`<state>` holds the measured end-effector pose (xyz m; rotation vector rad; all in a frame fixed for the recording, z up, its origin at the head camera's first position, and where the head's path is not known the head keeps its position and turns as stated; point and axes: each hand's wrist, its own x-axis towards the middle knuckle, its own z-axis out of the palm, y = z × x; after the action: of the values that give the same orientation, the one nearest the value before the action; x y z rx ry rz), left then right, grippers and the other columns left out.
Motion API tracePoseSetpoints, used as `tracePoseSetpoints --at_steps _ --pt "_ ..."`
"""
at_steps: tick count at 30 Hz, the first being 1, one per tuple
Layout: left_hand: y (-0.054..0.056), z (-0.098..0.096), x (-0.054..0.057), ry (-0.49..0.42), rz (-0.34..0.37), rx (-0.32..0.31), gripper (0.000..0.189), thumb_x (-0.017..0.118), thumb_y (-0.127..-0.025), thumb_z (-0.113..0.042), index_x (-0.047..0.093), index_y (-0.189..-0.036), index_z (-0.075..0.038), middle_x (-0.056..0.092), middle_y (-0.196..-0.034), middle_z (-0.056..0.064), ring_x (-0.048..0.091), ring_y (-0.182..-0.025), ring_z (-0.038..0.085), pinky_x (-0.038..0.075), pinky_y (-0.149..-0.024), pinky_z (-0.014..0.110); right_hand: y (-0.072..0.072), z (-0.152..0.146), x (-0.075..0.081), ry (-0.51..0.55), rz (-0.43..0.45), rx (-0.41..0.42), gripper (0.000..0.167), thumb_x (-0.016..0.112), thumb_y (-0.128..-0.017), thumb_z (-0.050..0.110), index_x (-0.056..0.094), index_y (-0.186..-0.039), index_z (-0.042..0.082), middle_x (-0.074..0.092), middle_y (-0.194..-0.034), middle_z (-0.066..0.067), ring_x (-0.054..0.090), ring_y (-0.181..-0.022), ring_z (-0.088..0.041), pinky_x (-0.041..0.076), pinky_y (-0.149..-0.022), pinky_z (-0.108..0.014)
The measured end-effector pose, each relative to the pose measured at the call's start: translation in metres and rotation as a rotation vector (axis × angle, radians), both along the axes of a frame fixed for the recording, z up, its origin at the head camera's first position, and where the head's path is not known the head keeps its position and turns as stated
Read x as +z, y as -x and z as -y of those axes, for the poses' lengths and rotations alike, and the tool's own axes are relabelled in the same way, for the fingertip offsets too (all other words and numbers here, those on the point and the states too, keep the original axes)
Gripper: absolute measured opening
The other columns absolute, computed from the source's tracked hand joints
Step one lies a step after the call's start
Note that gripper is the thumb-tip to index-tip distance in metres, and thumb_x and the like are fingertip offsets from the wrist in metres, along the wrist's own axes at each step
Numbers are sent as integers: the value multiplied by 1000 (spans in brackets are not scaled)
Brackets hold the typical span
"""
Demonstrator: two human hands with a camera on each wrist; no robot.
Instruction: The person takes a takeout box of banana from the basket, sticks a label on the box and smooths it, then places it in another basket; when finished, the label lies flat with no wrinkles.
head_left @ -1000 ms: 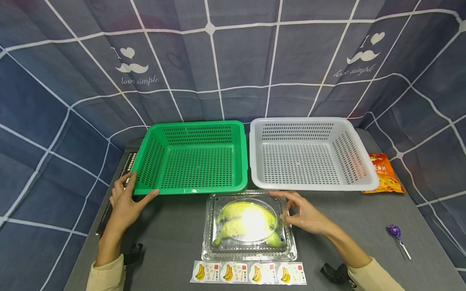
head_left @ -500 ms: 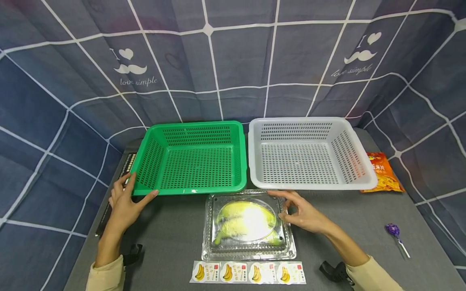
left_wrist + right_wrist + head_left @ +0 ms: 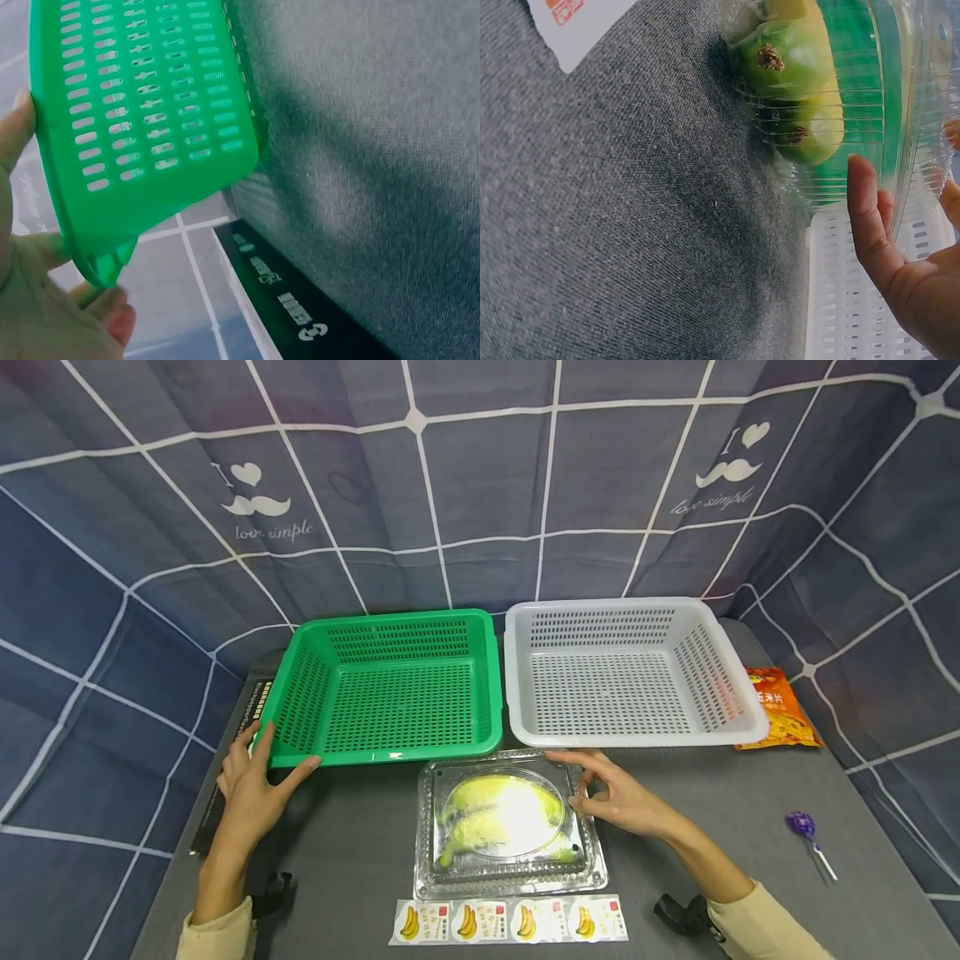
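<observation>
My left hand [image 3: 251, 789] holds the near left corner of the green plastic basket [image 3: 390, 757]. In the left wrist view its thumb lies along the basket wall's rim, and its other fingers reach under the corner. A clear plastic clamshell box [image 3: 431, 881] lies closed in front of the two baskets, with yellow-green bananas [image 3: 468, 810] inside under a bright glare. My right hand [image 3: 622, 797] grips the box by its far right corner, thumb and fingers apart. From the right wrist, the dark stubby ends of the bananas [image 3: 776, 64] show through the ribbed side.
A white basket [image 3: 637, 740] stands right of the green one, with an orange snack bag [image 3: 783, 710] beside it. A purple lollipop [image 3: 806, 835] lies at the right. Banana stickers [image 3: 506, 920] lie before the box. A dark flat box [image 3: 213, 822] sits at the left edge.
The head view has shifted slightly, so most things appear a little further left. Both hands keep their places on the green basket and the clamshell box.
</observation>
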<state>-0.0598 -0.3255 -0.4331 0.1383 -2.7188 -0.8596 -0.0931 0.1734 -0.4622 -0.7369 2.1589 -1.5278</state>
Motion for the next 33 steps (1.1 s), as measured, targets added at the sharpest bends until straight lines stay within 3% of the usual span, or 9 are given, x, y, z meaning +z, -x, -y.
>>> tracePoseSetpoints --at_steps 5,7,9,13,16,23,27,30,33 --pt "-8 -11 -1 34 -161 25 86 84 -78 -29 41 -147 -2 20 -155 26 21 -134 53 16 -97 68 0 1 -1 -8 -5 3 60 65 -93 12 42 -149 19 37 -123 -13 42 -84 -17 49 -53 -28" --pt "-14 -19 1 42 -199 3 83 85 -76 -25 45 -145 -2 26 -152 26 27 -130 52 20 -94 64 0 1 -2 -9 -4 4 61 66 -93 12 42 -149 19 37 -124 -13 42 -85 -17 50 -54 -28" --pt "-22 -28 3 30 -229 -50 81 86 -73 -19 48 -143 -2 36 -146 26 35 -126 49 23 -96 59 0 2 -2 -5 -7 9 61 66 -93 12 42 -149 18 37 -125 -13 42 -86 -17 51 -55 -29" --pt "-40 -47 2 15 -254 -259 82 88 -66 -6 53 -140 -5 54 -129 18 52 -115 26 36 -100 27 0 1 -2 -2 -13 8 60 65 -94 12 42 -149 17 37 -126 -15 42 -85 -15 50 -55 -28" --pt "-54 -60 -5 -11 -213 -408 78 89 -64 -4 58 -136 -9 59 -120 6 56 -108 9 38 -94 9 1 -1 -3 2 -16 11 59 63 -95 12 41 -149 16 37 -128 -16 43 -85 -16 50 -55 -28" --pt "-80 -82 -35 -231 -3 -627 43 83 -75 -15 67 -114 -19 63 -112 -2 61 -90 9 50 -74 23 0 -1 -2 26 -9 11 60 64 -94 10 41 -149 16 37 -130 -14 44 -83 -13 51 -54 -31" --pt "-88 -86 -51 -363 194 -782 25 77 -84 -20 65 -105 -23 59 -117 0 59 -101 9 50 -81 26 0 0 -2 20 -8 13 60 63 -94 10 40 -150 16 37 -128 -14 44 -82 -12 49 -53 -30" --pt "-91 -88 -58 -409 295 -842 26 75 -85 -23 65 -108 -23 56 -120 -1 58 -106 9 49 -88 27 0 0 -1 11 -13 10 61 64 -94 11 40 -150 16 37 -130 -14 43 -83 -13 50 -53 -30" --pt "-92 -90 -61 -375 303 -866 31 77 -83 -27 65 -111 -23 56 -118 -2 56 -105 9 49 -86 28 0 -1 0 13 -19 12 60 63 -94 10 40 -150 16 36 -133 -15 44 -84 -13 51 -54 -31"
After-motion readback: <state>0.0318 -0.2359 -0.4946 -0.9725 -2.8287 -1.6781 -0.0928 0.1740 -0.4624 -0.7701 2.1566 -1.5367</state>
